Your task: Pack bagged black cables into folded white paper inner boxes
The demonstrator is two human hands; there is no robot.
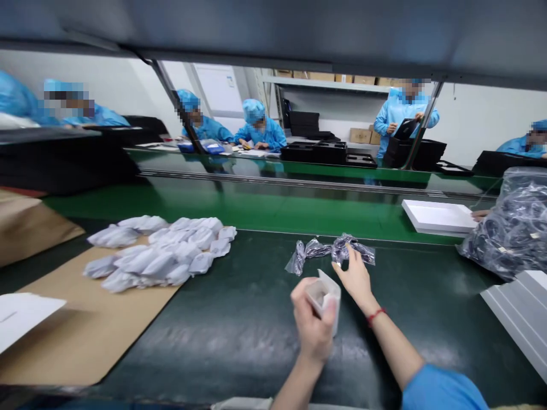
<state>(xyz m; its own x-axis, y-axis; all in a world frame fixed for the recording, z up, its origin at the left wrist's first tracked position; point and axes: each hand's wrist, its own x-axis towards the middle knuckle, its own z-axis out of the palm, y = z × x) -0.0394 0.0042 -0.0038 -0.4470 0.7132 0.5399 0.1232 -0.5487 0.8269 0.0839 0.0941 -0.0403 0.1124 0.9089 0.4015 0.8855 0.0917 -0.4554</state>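
Observation:
My left hand (311, 322) is closed around a small white open pouch (325, 296), held upright over the dark mat. My right hand (354, 273) reaches forward with its fingers pinching one of the clear bagged dark cables (342, 249). A second bagged cable (305, 251) lies just to the left of it on the mat. A red cord circles my right wrist.
A pile of several filled white pouches (162, 250) lies on brown cardboard (85, 324) at left. A big clear bag of dark cables (513, 228) sits at right, next to white boxes (440, 217). Beyond the green conveyor (265, 208), people in blue coats work.

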